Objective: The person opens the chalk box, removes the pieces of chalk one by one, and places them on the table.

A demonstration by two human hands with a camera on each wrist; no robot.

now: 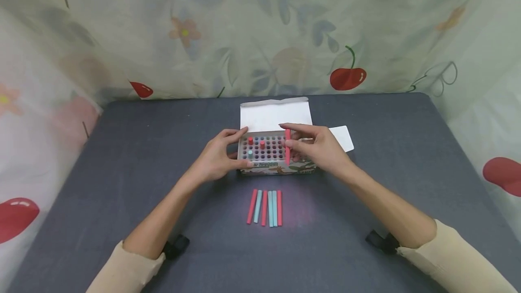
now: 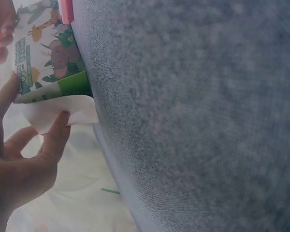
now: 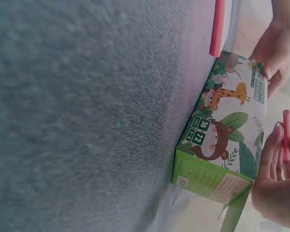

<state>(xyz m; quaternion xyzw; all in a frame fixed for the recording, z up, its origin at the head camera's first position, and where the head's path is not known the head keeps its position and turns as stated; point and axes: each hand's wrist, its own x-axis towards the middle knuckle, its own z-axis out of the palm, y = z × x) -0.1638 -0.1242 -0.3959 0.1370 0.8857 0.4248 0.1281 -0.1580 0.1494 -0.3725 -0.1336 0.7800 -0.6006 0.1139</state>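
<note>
An open box with animal pictures stands on the table, its white lid folded back; inside is a grid of holes with two red sticks and one light blue stick poking up. My left hand grips the box's left end, thumb at the front edge. My right hand pinches a red stick above the box's right part. In the right wrist view the right hand holds this red stick beside the box. The left wrist view shows the left hand against the box.
In front of the box several red and light blue sticks lie side by side on the dark table. A white card lies behind my right hand. A patterned curtain hangs beyond the table's far edge.
</note>
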